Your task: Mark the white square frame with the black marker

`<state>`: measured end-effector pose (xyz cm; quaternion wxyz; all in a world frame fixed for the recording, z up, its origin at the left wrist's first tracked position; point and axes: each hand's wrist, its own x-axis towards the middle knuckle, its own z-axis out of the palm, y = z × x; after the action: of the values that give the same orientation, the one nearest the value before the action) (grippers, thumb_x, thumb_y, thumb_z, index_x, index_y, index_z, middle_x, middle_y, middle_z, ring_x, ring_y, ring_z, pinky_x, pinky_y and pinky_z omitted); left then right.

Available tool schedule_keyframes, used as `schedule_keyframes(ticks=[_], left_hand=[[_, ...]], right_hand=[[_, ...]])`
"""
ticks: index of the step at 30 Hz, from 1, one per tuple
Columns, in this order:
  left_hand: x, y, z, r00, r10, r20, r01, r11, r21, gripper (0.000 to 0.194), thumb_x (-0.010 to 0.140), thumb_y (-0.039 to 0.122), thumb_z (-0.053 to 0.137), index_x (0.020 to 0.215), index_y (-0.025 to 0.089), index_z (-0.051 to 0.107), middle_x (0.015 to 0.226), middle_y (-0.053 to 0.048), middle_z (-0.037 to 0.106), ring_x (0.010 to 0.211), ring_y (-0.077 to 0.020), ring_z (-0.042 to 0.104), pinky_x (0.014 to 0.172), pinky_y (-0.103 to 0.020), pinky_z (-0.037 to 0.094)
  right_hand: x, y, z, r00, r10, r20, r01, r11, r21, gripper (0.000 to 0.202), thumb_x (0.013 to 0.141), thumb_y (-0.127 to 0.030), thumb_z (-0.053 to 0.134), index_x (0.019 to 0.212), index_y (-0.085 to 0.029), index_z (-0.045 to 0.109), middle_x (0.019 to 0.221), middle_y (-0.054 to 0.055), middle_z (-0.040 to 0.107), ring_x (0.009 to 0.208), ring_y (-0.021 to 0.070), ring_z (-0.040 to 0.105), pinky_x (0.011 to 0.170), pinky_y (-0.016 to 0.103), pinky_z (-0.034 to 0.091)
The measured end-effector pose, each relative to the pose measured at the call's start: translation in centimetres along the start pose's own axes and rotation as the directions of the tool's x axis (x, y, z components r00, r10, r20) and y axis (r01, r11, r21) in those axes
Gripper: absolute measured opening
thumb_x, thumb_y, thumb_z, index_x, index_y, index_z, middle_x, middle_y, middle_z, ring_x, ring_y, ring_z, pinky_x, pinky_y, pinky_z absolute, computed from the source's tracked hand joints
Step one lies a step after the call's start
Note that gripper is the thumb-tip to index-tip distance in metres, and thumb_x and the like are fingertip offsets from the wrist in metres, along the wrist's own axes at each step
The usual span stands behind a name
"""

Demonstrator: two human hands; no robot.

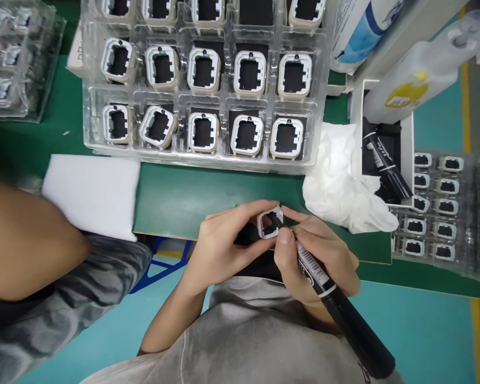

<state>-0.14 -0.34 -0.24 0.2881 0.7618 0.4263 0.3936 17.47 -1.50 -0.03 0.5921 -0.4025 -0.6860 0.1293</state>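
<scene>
Open lane for you: the green tabletop strip point(184, 194) between the clear tray's front rim point(224, 162) and your left hand point(228, 245). Leftward, a white sheet point(92, 194) (flat, passable overhead), then a co-worker's arm point(28, 240). Rightward, crumpled tissue point(340, 181) stops you, white box point(407, 149) behind. Black marker point(352, 320) juts back past your right hand point(324, 253), obstructing that side.

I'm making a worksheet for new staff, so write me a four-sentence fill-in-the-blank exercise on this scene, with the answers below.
The long marker, its tip at a small frame, is in the ____ hand.
In the large tray, the nearest row holds ____ frames.
A second marker lies inside a white ____.
The tabletop is coloured ____.

Missing words: right; five; box; green.
</scene>
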Motion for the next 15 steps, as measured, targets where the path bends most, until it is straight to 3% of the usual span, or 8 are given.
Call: schedule_keyframes(ticks=[3, 15], left_hand=[[-0.13, 0.02, 0.1, 1.0, 0.004, 0.001, -0.004, 1.0, 0.029, 0.048, 0.102, 0.018, 0.087, 0.145, 0.018, 0.066, 0.133, 0.005, 0.079, 0.114, 0.0008, 0.075, 0.106, -0.002, 0.048], [-0.2, 0.01, 0.17, 1.0, 0.025, -0.016, -0.024, 0.999, 0.029, 0.044, 0.104, 0.018, 0.085, 0.144, 0.017, 0.067, 0.132, 0.003, 0.079, 0.109, -0.0001, 0.075, 0.104, -0.005, 0.05]], right_hand=[[-0.02, 0.06, 0.39, 0.999, -0.002, -0.037, 0.004, 0.998, 0.063, 0.026, 0.099, 0.016, 0.068, 0.109, -0.005, 0.058, 0.095, 0.008, 0.06, 0.077, 0.0209, 0.065, 0.091, 0.049, 0.075], [0.03, -0.16, 0.67, 0.998, 0.009, -0.055, -0.007, 0.999, 0.034, 0.02, 0.103, 0.012, 0.07, 0.106, -0.005, 0.059, 0.094, 0.007, 0.06, 0.08, 0.0231, 0.067, 0.088, 0.046, 0.075]])
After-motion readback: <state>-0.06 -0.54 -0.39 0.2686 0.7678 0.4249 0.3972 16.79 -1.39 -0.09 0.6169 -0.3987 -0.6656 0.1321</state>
